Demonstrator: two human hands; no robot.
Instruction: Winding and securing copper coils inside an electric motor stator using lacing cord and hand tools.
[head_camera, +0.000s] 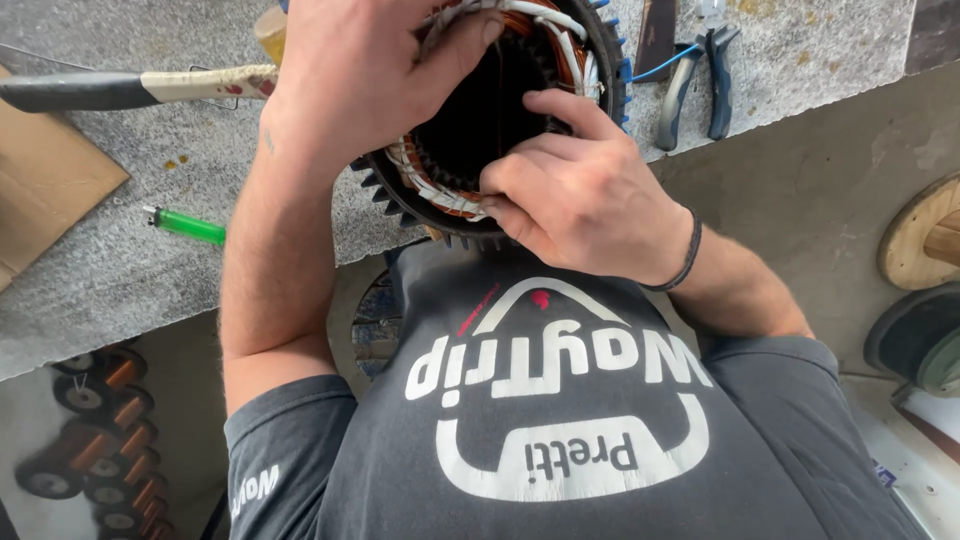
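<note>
Dark shirt (560, 420), finned stator (480, 120), white-laced copper windings

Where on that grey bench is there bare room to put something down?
Bare grey stone bench lies below the green lighter, and between the lighter and the wooden-handled hammer. Another bare patch sits right of the grey-handled pliers. It is crowded around the finned black motor stator, which both hands grip.
</note>
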